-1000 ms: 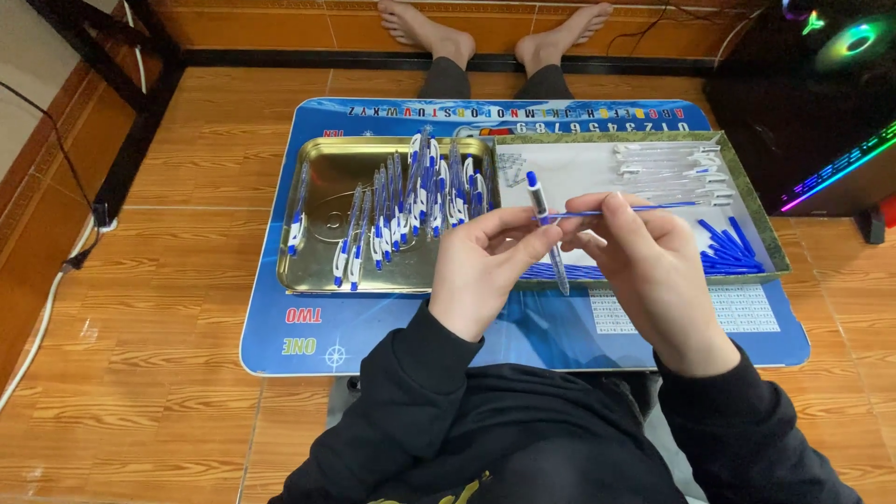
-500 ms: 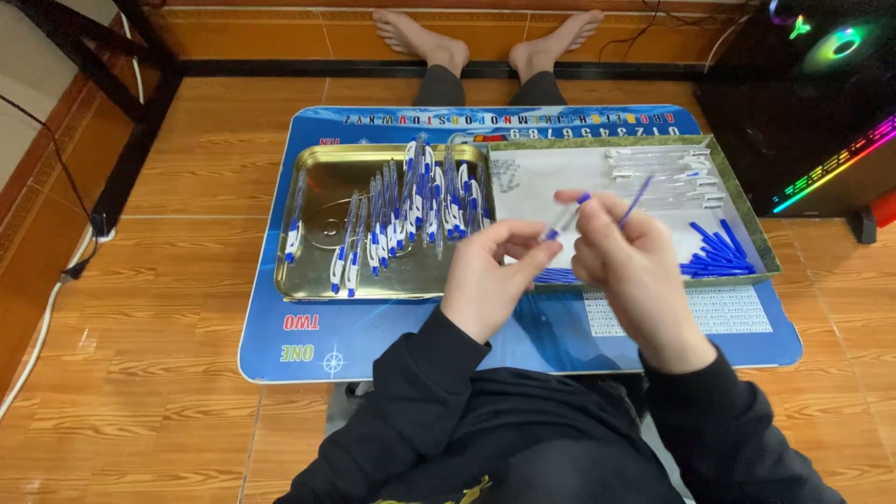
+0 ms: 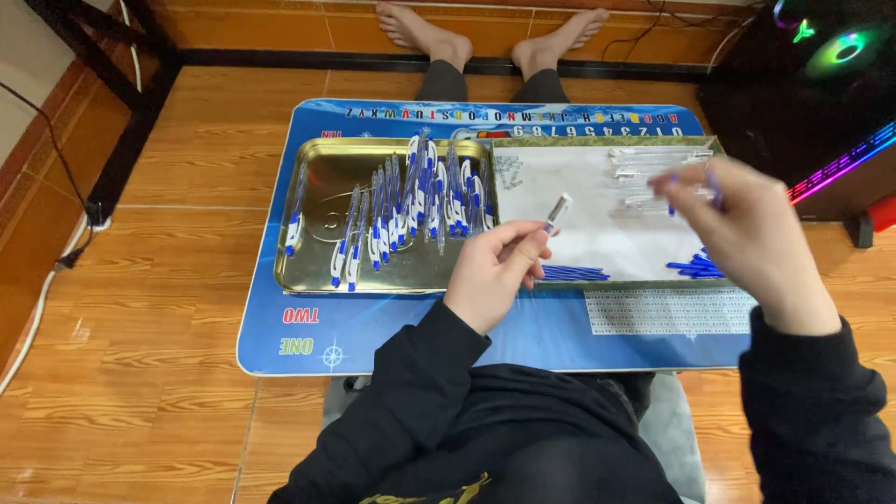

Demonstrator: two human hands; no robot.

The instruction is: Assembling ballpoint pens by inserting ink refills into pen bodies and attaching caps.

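One pen barrel (image 3: 551, 217) pinching in left hand (image 3: 495, 271), long axis pointing 1 o'clock; right hand (image 3: 747, 233) gripping blurred blue piece (image 3: 711, 183).

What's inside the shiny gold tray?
The gold tray holds many blue-and-white pens in rows, one lying apart at its left. The left hand covers the tray's near right corner.

Motion blur hides what the right hand (image 3: 747, 233) pinches.
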